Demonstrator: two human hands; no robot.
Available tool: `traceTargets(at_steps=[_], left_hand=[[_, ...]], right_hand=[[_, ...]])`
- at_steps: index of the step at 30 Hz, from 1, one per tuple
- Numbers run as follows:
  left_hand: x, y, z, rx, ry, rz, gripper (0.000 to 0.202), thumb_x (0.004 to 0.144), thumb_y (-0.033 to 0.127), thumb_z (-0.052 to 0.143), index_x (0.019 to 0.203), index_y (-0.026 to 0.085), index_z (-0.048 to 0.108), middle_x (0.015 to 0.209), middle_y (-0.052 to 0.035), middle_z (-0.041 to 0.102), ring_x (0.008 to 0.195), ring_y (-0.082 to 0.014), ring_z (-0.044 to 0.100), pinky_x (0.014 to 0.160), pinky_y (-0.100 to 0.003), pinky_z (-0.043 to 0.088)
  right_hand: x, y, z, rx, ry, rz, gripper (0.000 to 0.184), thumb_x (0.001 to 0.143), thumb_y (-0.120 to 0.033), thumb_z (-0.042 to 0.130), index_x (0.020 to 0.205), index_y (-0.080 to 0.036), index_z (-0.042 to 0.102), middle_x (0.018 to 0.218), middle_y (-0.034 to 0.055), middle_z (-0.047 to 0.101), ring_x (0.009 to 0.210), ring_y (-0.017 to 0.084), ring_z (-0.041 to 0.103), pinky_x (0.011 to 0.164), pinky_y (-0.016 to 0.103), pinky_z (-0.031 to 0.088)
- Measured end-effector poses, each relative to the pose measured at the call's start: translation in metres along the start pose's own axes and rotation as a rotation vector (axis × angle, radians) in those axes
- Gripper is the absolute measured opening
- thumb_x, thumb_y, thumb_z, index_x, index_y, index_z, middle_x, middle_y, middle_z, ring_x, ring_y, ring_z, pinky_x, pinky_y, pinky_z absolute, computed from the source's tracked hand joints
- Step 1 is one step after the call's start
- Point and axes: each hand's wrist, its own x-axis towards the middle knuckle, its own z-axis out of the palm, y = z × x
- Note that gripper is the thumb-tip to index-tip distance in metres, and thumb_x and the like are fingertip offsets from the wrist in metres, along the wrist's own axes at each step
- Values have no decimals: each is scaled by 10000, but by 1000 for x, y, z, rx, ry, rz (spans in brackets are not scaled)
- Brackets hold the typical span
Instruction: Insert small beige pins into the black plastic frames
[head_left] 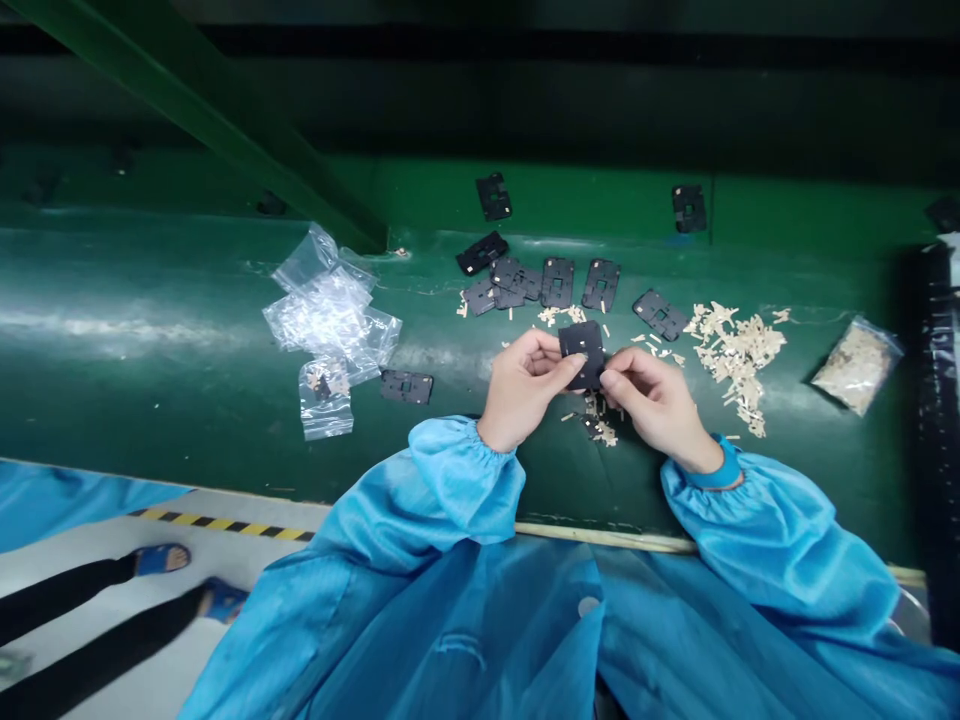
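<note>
A flat black plastic plate (583, 350) with small light spots is held up over the green bench, between my hands. My left hand (525, 385) grips its left side, thumb across the face. At its lower right corner, my right hand (654, 400) has thumb and forefinger pinched on the edge; whether a small piece is also between them I cannot make out. Below the plate lie small cream-coloured pieces (604, 432) with some dark bits. More black plates (557, 283) lie beyond my hands, and a single black plate (406, 387) rests to the left.
Clear plastic bags (326, 310) are heaped at left, with a small zip bag (326, 395) in front. A pile of cream pieces (742, 355) lies right of my hands, near a filled bag (859, 365). A green post (247, 110) rises at the back left. Someone's legs (97, 610) show below left.
</note>
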Motion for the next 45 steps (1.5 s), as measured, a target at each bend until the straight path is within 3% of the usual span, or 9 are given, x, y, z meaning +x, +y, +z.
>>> traceTargets(at_steps=[10, 13, 17, 25, 32, 35, 41, 43, 45], left_hand=[[0, -3, 2, 59, 63, 2, 327, 728, 402, 875, 804, 180, 647, 741, 9, 718, 678, -114, 682, 604, -201, 575], [0, -3, 0, 11, 52, -23, 336, 731, 412, 874, 831, 182, 651, 747, 11, 719, 672, -116, 684, 599, -210, 585], [1, 1, 0, -70, 31, -65, 355, 718, 406, 885, 834, 179, 637, 729, 20, 707, 656, -116, 679, 593, -231, 613], [-1, 3, 5, -128, 66, -89, 398, 683, 414, 899, 819, 181, 607, 711, 40, 679, 650, -100, 662, 589, -201, 603], [-7, -1, 13, -214, 138, -93, 411, 703, 421, 890, 841, 173, 592, 759, 33, 687, 699, -103, 681, 653, -232, 627], [-5, -2, 13, -215, 140, -98, 432, 693, 441, 894, 835, 170, 590, 754, 30, 686, 711, -110, 689, 678, -246, 632], [3, -4, 4, -175, 71, -108, 428, 697, 438, 899, 905, 148, 662, 854, -20, 729, 766, -117, 704, 715, -243, 622], [5, -5, 2, -194, 63, -83, 443, 740, 455, 871, 1013, 153, 694, 958, -50, 745, 851, -125, 719, 795, -260, 621], [7, -5, 2, -203, 57, -61, 455, 793, 479, 828, 1093, 163, 698, 1050, -82, 745, 917, -142, 724, 842, -287, 620]], right_hand=[[-7, 5, 21, -251, 171, -102, 306, 869, -432, 776, 806, -244, 542, 699, -16, 515, 618, 155, 458, 571, 309, 379], [-4, 5, 15, -75, 67, -25, 312, 846, -456, 798, 861, -239, 573, 714, -19, 542, 627, 150, 490, 582, 301, 406], [-1, 8, 3, 221, -81, 64, 258, 968, -481, 647, 970, -223, 642, 779, -1, 621, 613, 133, 535, 579, 293, 416], [-4, 8, 17, 455, -44, 126, 263, 915, -462, 729, 934, -234, 600, 656, -47, 546, 572, 123, 485, 573, 274, 380], [-8, 8, 31, 209, 184, 9, 241, 879, -410, 774, 967, -255, 611, 763, -12, 606, 651, 149, 549, 600, 292, 458], [-6, 3, 25, 123, 143, 4, 255, 852, -419, 795, 958, -256, 630, 791, 7, 631, 685, 167, 573, 614, 309, 491], [24, -13, 0, 98, -19, 155, 274, 826, -420, 802, 896, -214, 634, 605, -44, 575, 501, 113, 489, 476, 250, 402], [47, -19, -11, 88, 19, 169, 263, 807, -394, 802, 858, -198, 634, 579, -46, 569, 465, 96, 463, 446, 232, 365], [76, -23, -25, 82, 171, 146, 270, 780, -393, 792, 847, -191, 626, 607, -35, 586, 456, 89, 462, 430, 228, 351]])
